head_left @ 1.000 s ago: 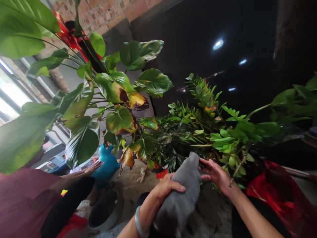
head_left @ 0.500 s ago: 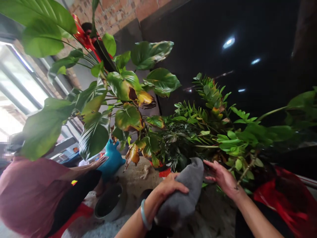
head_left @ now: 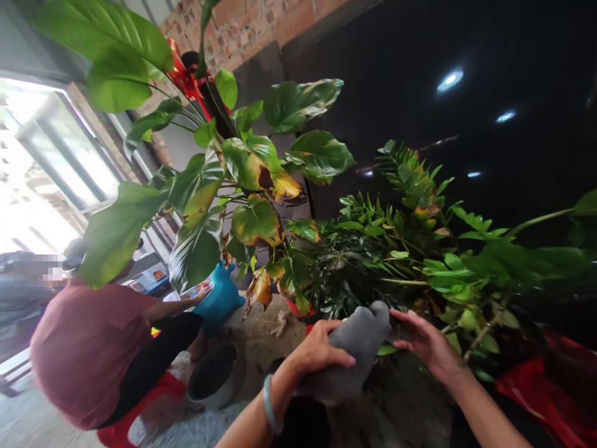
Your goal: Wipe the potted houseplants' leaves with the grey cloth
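A soft grey cloth is bunched in front of me, its upper end folded over into a rounded tip. My left hand grips it from the left side, thumb lying across the front; a pale bangle circles that wrist. Just right of the cloth's tip, my right hand has its fingers stretched out and apart. Whether those fingertips touch the cloth, I cannot tell. Green leafy plants stand close behind both hands.
A tall plant with browned leaves rises ahead. To the left, a person in a pink shirt sits on a red stool by a blue animal-shaped object. A grey bucket stands between us. Red plastic lies at right.
The cloth's tip has folded over, and its lower part has risen slightly. My right hand has shifted a little rightward. The whole view has swung left.
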`<state>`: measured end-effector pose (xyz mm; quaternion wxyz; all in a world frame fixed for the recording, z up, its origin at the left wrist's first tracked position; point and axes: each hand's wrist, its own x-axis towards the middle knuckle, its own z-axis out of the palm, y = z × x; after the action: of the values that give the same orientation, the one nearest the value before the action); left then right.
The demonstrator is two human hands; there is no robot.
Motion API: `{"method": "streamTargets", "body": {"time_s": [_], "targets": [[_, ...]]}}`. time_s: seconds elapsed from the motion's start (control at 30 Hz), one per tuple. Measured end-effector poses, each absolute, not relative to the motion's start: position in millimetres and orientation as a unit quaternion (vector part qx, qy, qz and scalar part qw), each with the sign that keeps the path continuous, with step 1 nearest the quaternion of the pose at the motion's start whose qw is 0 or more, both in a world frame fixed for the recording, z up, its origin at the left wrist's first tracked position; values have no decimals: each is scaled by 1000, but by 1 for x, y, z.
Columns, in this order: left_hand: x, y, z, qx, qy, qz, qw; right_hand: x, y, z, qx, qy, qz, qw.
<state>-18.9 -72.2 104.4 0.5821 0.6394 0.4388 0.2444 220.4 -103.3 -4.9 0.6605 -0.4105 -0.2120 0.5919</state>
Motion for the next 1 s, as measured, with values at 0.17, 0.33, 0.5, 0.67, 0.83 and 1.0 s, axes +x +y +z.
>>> {"method": "streamTargets", "body": {"time_s": [0.17, 0.33, 0.5, 0.67, 0.83, 1.0], "targets": [[-57, -61, 153, 494, 366, 469, 634, 222, -107, 3, -408, -216, 608, 646], [-48, -29, 143, 383, 430, 560, 595, 212, -105, 6, -403, -219, 583, 671], [-54, -75, 63, 402, 498, 348, 685, 214, -106, 2, -408, -234, 590, 657], [-77, -99, 90, 399, 446, 372, 710, 219, -108, 5, -404, -227, 591, 660], [-52, -36, 140, 356, 456, 523, 625, 214, -105, 6, -400, -222, 591, 664], [-24, -38, 83, 359, 542, 422, 632, 214, -102, 3, -407, -245, 591, 652]]}}
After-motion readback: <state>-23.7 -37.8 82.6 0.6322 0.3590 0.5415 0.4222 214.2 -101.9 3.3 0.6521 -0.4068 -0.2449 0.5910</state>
